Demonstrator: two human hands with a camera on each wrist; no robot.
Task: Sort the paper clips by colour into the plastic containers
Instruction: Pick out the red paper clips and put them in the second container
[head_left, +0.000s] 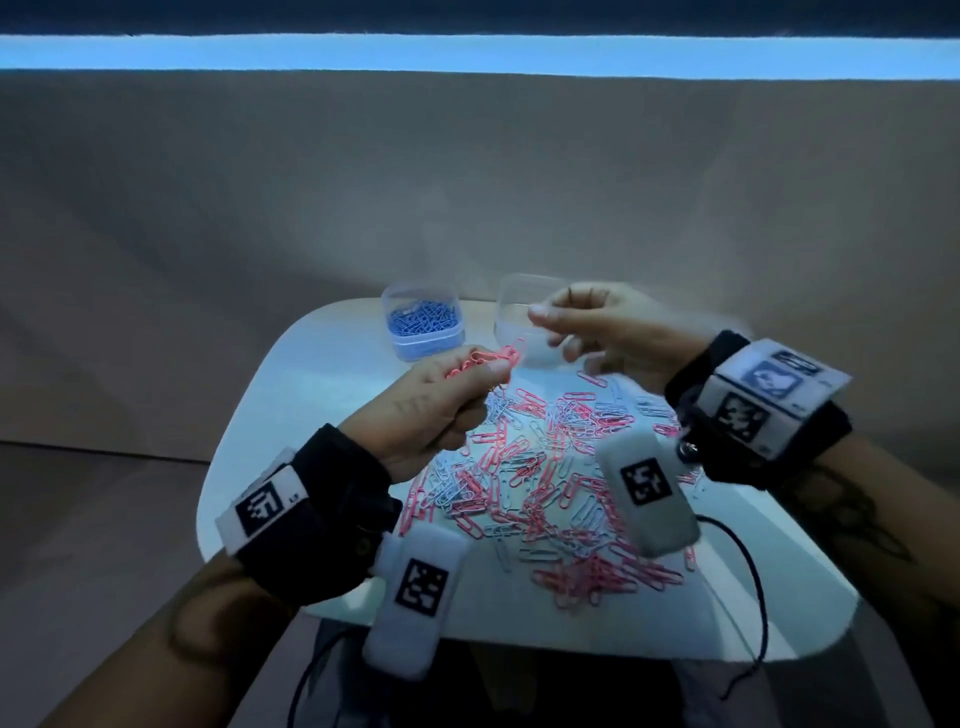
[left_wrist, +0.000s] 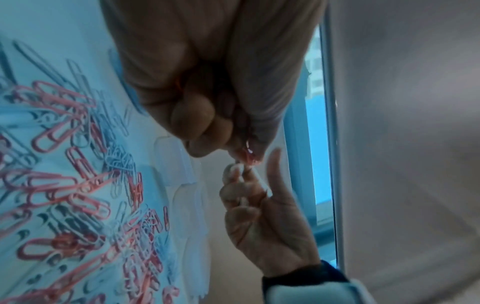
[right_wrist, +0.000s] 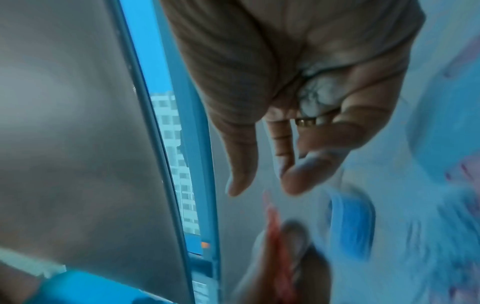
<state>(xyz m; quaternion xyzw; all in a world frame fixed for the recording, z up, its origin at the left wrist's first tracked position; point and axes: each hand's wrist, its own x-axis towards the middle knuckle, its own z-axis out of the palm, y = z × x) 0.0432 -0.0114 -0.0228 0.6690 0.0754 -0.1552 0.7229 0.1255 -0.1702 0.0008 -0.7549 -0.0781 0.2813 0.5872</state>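
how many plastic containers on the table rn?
2. Container of blue clips at the far edge; clear container beside it on its right, partly behind the right hand. More could be hidden.

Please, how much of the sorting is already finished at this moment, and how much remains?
Done: the blue paper clips lie in the left container, and I see none in the pile. In hand: the left hand grips a bunch of pink clips, near the clear container, which looks empty. The right hand is open beside it. Left: the mixed pink and white pile on the white table, so most remains.
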